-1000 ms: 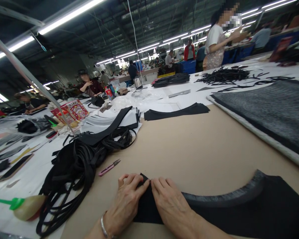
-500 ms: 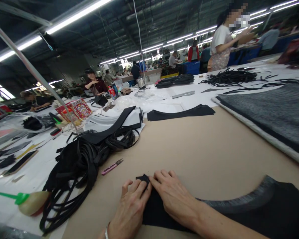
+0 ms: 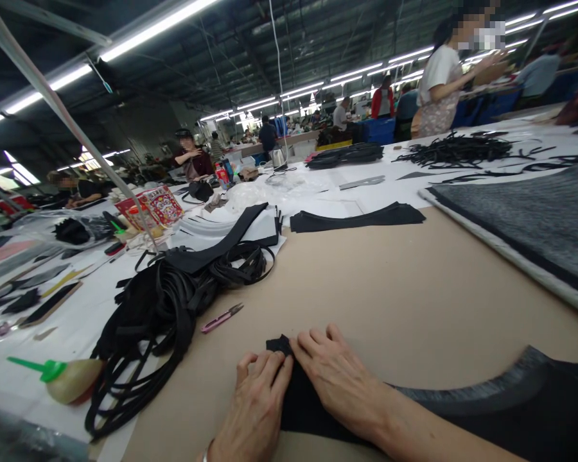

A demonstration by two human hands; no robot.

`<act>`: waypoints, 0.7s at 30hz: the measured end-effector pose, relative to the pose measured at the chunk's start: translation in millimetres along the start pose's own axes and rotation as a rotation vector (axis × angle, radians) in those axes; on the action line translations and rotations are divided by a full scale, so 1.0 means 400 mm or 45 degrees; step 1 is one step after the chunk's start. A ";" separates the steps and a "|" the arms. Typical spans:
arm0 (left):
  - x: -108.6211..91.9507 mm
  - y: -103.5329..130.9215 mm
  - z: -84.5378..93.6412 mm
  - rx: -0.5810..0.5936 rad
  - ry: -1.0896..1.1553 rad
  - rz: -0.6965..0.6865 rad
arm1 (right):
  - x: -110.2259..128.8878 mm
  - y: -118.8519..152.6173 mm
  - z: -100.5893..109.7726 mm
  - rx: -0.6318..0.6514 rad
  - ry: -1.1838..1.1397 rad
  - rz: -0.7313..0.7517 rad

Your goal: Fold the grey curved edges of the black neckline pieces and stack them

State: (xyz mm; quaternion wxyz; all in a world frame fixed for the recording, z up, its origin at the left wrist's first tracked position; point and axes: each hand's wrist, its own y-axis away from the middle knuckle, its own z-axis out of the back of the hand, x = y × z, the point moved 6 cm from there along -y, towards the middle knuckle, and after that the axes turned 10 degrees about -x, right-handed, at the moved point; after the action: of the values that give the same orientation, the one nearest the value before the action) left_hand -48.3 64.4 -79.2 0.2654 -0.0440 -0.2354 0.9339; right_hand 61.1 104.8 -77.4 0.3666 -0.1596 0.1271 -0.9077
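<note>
Under long ceiling lights point(image 3: 158, 29), a busy workroom with a person point(image 3: 440, 83) in a white top standing beyond the far side of the white tabletop point(image 3: 399, 192). Across the near part of it, a beige sheet point(image 3: 356, 282). On that sheet, at the near edge, black cloth point(image 3: 549, 401) spread from beneath both hands out to the right, with a curved grey band point(image 3: 472, 394) along its far edge. At the left end of the cloth, a small crumpled corner poking out past the fingertips. Left hand point(image 3: 255, 404) closed on the cloth beside that corner, thumb and fingers drawn together. Right hand point(image 3: 340, 378) laid over the cloth with fingers bent, tips close to those of the left; impossible to tell whether gripping or only pressing, with the underside hidden.

Farther up the sheet to the left, pink-handled snips point(image 3: 222, 318), lying apart from both hands. Beyond these, a tangle of black straps point(image 3: 161, 333), and left of that a squeeze bottle point(image 3: 74, 380) with a green spout. At the far edge of the sheet, a stack of dark curved pieces point(image 3: 359, 218); to the right, thick grey fabric point(image 3: 549, 221), laid flat. Behind the fabric, a heap of thin black strips point(image 3: 462, 149).
</note>
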 end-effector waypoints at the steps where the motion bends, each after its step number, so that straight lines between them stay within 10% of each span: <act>1: -0.001 -0.001 0.002 -0.002 -0.004 -0.001 | 0.001 0.001 -0.003 -0.022 0.009 -0.002; 21: -0.003 0.005 -0.007 -0.041 -0.036 -0.012 | -0.022 0.006 -0.063 -0.049 0.006 0.041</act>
State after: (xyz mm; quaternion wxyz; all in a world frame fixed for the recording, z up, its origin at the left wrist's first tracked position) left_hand -47.6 63.5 -82.5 0.2657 -0.0341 -0.2542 0.9293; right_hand 58.8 112.2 -103.1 0.3778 -0.1624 0.1478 -0.8995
